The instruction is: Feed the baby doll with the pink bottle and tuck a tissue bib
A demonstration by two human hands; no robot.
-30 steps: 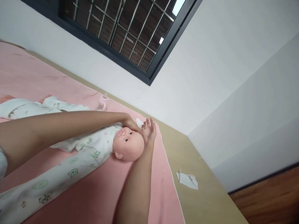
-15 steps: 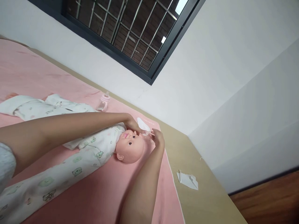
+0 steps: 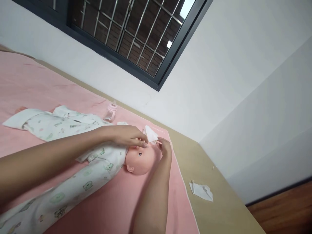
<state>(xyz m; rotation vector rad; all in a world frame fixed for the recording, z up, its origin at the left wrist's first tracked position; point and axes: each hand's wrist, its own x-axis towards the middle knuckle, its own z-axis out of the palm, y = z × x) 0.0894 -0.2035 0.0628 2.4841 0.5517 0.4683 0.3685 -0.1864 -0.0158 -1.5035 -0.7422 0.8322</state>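
A baby doll [image 3: 138,162] lies on its back in a white printed outfit, one eye and an ear showing. My left hand [image 3: 129,136] reaches across its lower face with fingers apart, the fingertips close to the face and to a white tissue [image 3: 151,134]. Beyond the doll's head, my right hand [image 3: 165,146] has its fingers pinched at the lower corner of that tissue, which stands up between the two hands. The doll's mouth and other eye are hidden under my left hand.
A pink mat [image 3: 114,201] lies under the doll on a tan tabletop [image 3: 185,152]. A small pink-topped baby bottle [image 3: 110,112] stands by the wall side. Another crumpled white tissue [image 3: 201,191] rests on the tabletop to the right. A barred window [image 3: 136,39] is above.
My left hand has drawn back leftward from the tissue to over the doll's face. The tissue now stands more upright at my right fingers. The view has shifted slightly.
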